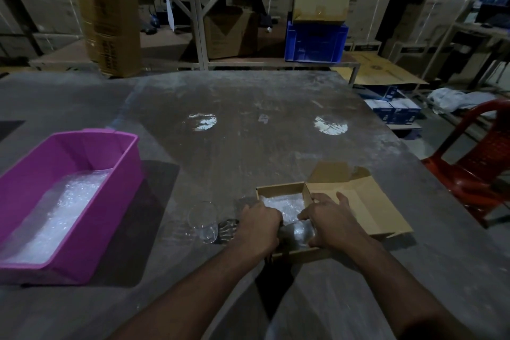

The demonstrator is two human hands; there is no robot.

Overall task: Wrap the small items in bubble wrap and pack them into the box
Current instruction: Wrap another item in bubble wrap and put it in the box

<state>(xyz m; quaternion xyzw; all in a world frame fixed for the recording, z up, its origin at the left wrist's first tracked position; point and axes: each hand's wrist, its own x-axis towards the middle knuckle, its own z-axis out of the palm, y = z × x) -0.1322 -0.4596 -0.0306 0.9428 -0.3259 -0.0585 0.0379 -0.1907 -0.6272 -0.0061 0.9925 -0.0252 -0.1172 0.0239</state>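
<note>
- Both forearms reach over the table [276, 119] into the cardboard box [278, 190].
- Left hand [259, 225] and right hand [332, 222] curl their fingers around a wrapped item [299, 230], seemingly setting it into the box on bubble wrap [281, 203].
- One bare glass [202, 221] stands just left of the box, unwrapped.
- Pink bin [121, 171] holds spare wrap.
- Judgement: partly done; at least one glass remains.
</note>
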